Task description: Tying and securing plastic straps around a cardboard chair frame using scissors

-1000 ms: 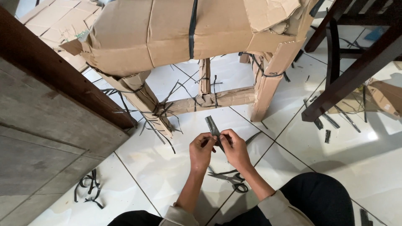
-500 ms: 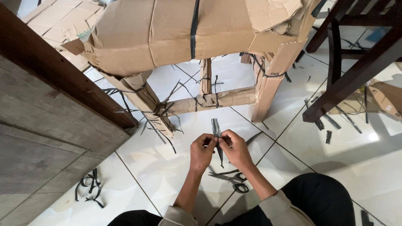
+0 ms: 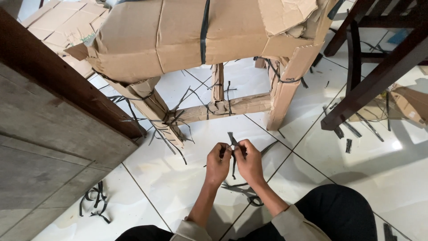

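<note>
Strap: a short black plastic strip, pinched between both hands just above the white floor, held roughly upright w/ one end poking up past the fingertips and the other hanging down between the wrists. Left hand is closed on it from the left, thumb and forefinger pressed on the strip; right hand is closed on it from the right, same pinch, the two hands nearly touching. Step in hand, as I read it: working the strip btwn the fingers, folding or bunching it; can't tell which. Next move prob calls for a firm pinch from both sides and small finger work, since the strip looks stiff and springy and could flick out.

Scissors lie on the floor right under the hands, near the knees. Ahead stands a chair wrapped in brown cardboard, black straps round seat and legs, many cut ends sticking out at the leg joints. More strap scraps lie at the left by a grey wood panel. Dark chair frame at right.
</note>
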